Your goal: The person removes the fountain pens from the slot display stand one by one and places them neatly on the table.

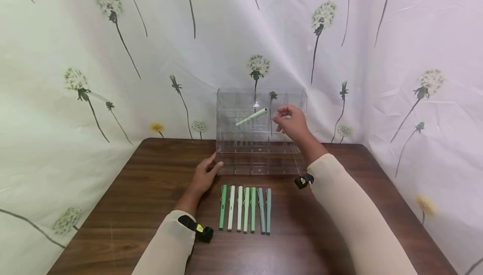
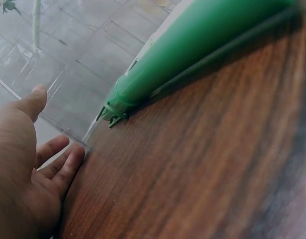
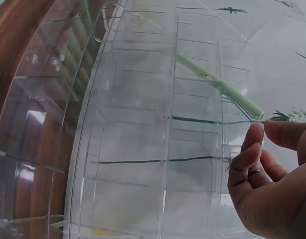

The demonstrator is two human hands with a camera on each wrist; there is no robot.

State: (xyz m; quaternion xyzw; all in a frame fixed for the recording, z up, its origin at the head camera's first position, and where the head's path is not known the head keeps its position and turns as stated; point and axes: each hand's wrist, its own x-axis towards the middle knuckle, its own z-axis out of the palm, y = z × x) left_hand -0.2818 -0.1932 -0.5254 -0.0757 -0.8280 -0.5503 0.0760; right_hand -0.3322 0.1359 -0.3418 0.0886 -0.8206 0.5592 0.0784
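Note:
A clear plastic tiered rack (image 1: 241,164) with several compartments stands at the back of the table. A light green pen (image 1: 251,117) lies tilted in its upper part, clip end up and toward my right hand (image 1: 292,123). In the head view a small gap shows between that end and my bent fingers; in the right wrist view the fingertips (image 3: 253,134) overlap the tip of the pen's clip. My left hand (image 1: 203,176) rests at the rack's lower left corner, its thumb toward the front and its fingers along the side, loosely extended.
In front of the rack several capped pens lie side by side: a dark green pen (image 1: 223,208), white pens (image 1: 239,208), light green pens (image 1: 246,210) and grey-blue pens (image 1: 268,211). Behind the brown wooden table (image 1: 151,191) hangs a white flower-print curtain (image 1: 196,48).

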